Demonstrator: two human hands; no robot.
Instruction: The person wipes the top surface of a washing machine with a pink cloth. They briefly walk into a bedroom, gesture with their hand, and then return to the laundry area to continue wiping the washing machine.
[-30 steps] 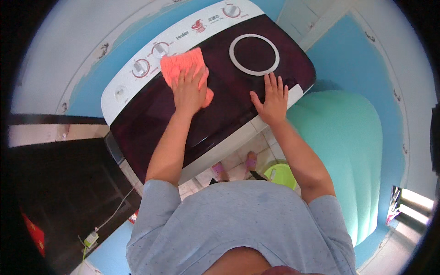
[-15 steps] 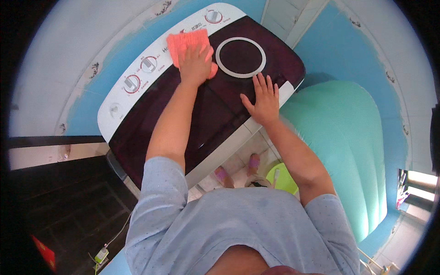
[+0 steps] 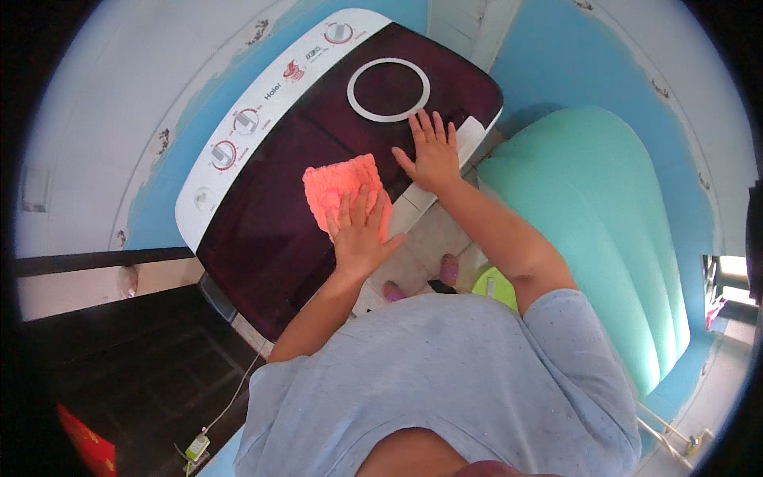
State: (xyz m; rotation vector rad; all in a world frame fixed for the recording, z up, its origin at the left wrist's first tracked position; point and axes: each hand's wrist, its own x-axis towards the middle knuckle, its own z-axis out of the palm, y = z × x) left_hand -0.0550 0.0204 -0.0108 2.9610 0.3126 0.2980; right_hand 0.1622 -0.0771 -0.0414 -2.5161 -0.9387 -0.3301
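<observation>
My left hand (image 3: 362,245) lies flat on a coral-pink textured cloth (image 3: 335,180), its fingers outstretched and apart. Part of the cloth shows beyond the fingertips, and the thumb rests clear of it. Beneath is the dark maroon top (image 3: 262,215) of a twin-tub washing machine, near its front edge. My right hand (image 3: 435,163) is spread open, palm down, at the front edge just below a pale ring (image 3: 354,99) on the lid. Nothing shows in its fingers.
The white control panel (image 3: 282,83) with several knobs runs along the machine's back. A big mint-green covered bulk (image 3: 588,215) stands at right. A lime-green container (image 3: 494,288) is on the tiled floor by my feet. A cord with a green-white plug (image 3: 197,447) lies at lower left.
My left hand has drawn the cloth from the control panel toward me, to the front of the dark lid. The right hand remains at the front edge. The whole view has shifted slightly.
</observation>
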